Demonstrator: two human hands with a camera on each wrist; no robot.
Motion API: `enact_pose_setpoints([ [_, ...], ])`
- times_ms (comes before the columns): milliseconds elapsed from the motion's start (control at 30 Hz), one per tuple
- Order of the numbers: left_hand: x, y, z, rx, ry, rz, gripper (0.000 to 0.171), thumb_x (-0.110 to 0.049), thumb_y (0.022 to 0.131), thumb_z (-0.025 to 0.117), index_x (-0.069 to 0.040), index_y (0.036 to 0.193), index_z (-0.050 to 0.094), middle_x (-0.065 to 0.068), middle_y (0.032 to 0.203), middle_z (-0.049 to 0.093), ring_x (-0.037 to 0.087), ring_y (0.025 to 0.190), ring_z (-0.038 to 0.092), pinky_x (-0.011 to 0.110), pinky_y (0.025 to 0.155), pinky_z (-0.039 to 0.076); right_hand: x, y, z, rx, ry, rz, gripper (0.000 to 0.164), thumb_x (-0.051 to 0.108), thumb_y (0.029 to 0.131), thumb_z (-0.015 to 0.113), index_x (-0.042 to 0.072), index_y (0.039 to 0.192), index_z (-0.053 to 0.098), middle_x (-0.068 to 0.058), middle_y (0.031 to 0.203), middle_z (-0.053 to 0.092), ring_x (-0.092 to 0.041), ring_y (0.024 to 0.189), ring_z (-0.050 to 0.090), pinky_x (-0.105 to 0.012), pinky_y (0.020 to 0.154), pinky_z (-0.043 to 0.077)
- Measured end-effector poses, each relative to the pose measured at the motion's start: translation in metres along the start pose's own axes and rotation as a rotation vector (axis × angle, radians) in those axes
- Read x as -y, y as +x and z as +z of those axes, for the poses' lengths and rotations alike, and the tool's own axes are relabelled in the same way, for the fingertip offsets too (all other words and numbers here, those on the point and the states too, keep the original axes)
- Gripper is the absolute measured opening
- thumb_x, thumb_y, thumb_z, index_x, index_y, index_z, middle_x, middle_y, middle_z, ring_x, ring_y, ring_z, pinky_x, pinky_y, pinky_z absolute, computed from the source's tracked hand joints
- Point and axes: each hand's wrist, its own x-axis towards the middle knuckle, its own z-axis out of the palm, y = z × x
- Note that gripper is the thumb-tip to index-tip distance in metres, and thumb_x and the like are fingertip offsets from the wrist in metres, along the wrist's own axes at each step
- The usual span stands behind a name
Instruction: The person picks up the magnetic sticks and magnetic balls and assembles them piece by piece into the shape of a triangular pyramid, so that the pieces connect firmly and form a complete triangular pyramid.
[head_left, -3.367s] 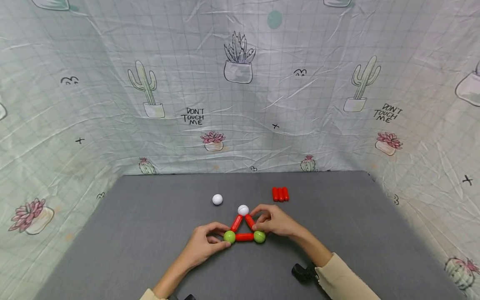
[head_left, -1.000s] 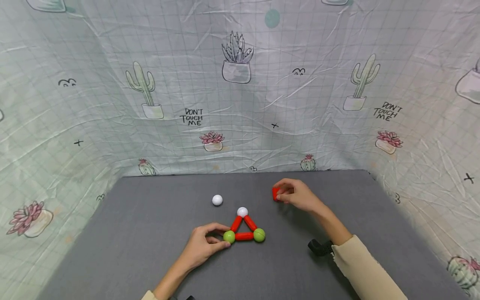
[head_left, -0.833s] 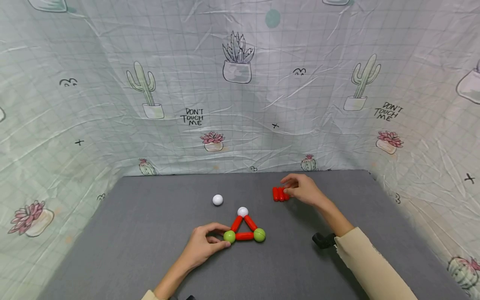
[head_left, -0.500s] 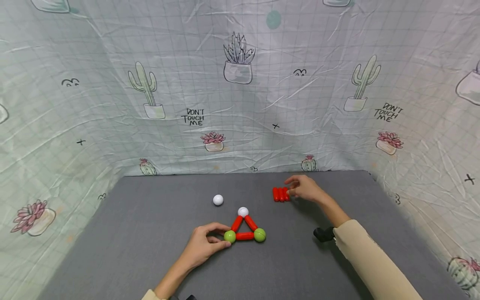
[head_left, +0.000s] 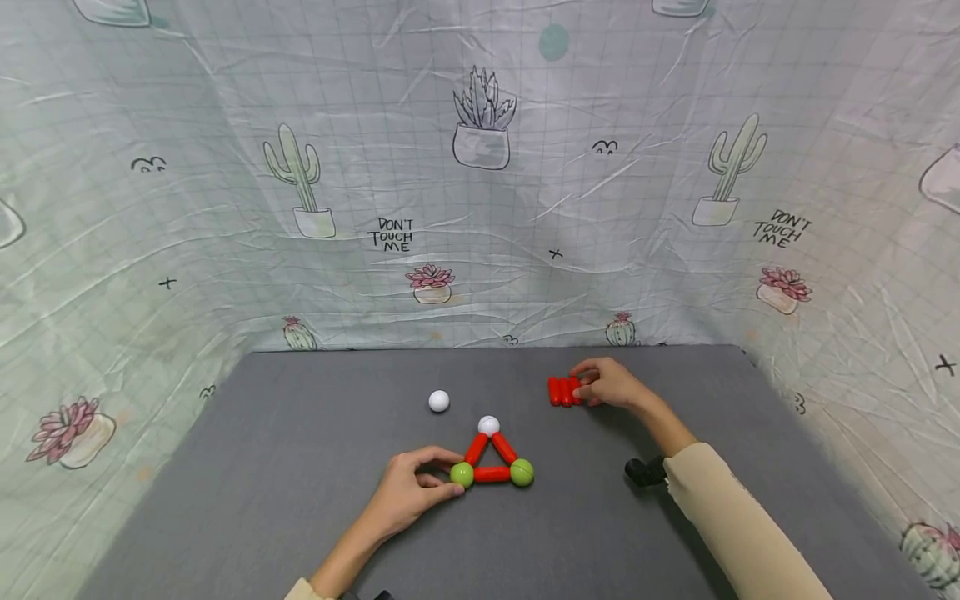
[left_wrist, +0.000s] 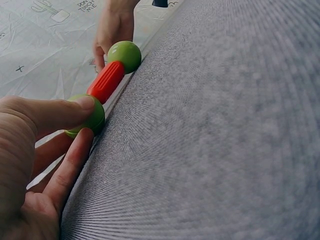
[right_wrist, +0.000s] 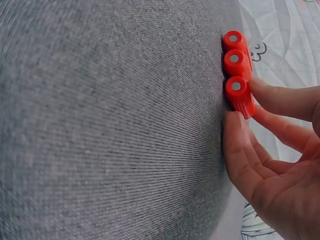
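Note:
A triangle lies on the grey table, made of red magnetic sticks (head_left: 492, 475) joined by a white ball (head_left: 489, 427) and two green balls. My left hand (head_left: 411, 492) pinches the left green ball (left_wrist: 95, 117) between thumb and fingers. The right green ball (head_left: 522, 472) is untouched. Farther back, three loose red magnetic sticks lie side by side, with pale discs in their ends. My right hand (head_left: 611, 385) is at the rightmost loose stick (right_wrist: 240, 97), thumb on its top and fingertips along its side. The fingers hide part of that stick in the head view.
A separate white ball (head_left: 438, 401) sits behind and left of the triangle. The grey table (head_left: 300, 433) ends at a hanging cloth (head_left: 480, 208) printed with cacti, which stands at the back and both sides.
My right hand has left the triangle, reached back right to the loose sticks, drawn slightly off them, then closed in on the rightmost one. My left hand stays on its green ball.

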Motion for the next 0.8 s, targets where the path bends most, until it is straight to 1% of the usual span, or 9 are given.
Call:
enact_pose_setpoints([
  [167, 0.0008, 0.0, 0.0, -0.001, 0.012, 0.002, 0.037, -0.015, 0.079, 0.09, -0.012, 0.113, 0.077, 0.014, 0.105, 0.076, 0.007, 0.079, 0.071, 0.022, 0.067, 0.06, 0.0004, -0.0006, -0.0016, -0.003, 0.034, 0.017, 0.043, 0.0, 0.093, 0.071, -0.011, 0.132, 0.058, -0.018, 0.099, 0.065, -0.017, 0.08, 0.064, -0.035, 0.074, 0.062],
  [333, 0.0004, 0.0004, 0.0, -0.003, 0.015, -0.03, 0.037, -0.014, 0.078, 0.091, -0.016, 0.112, 0.077, 0.009, 0.104, 0.076, 0.008, 0.08, 0.072, 0.023, 0.068, 0.061, -0.0002, -0.0006, -0.0017, -0.013, 0.07, 0.033, 0.042, -0.002, 0.09, 0.072, -0.009, 0.129, 0.057, -0.014, 0.095, 0.061, -0.017, 0.077, 0.061, -0.034, 0.072, 0.061],
  [567, -0.0008, 0.0008, -0.0001, 0.001, 0.012, -0.031, 0.037, -0.014, 0.078, 0.091, -0.016, 0.112, 0.077, 0.008, 0.103, 0.076, 0.007, 0.082, 0.071, 0.024, 0.069, 0.061, -0.0017, -0.0019, -0.0001, -0.022, 0.118, 0.008, 0.043, -0.007, 0.089, 0.069, -0.012, 0.128, 0.052, -0.017, 0.095, 0.062, -0.018, 0.077, 0.064, -0.036, 0.074, 0.063],
  [800, -0.0015, 0.0003, 0.0001, 0.01, 0.01, -0.027, 0.037, -0.013, 0.079, 0.09, -0.015, 0.114, 0.077, 0.009, 0.105, 0.076, 0.008, 0.083, 0.071, 0.024, 0.07, 0.061, -0.0005, -0.0031, 0.0021, -0.047, 0.137, 0.001, 0.036, -0.008, 0.091, 0.064, -0.012, 0.125, 0.052, -0.017, 0.091, 0.063, -0.017, 0.076, 0.066, -0.037, 0.074, 0.063],
])
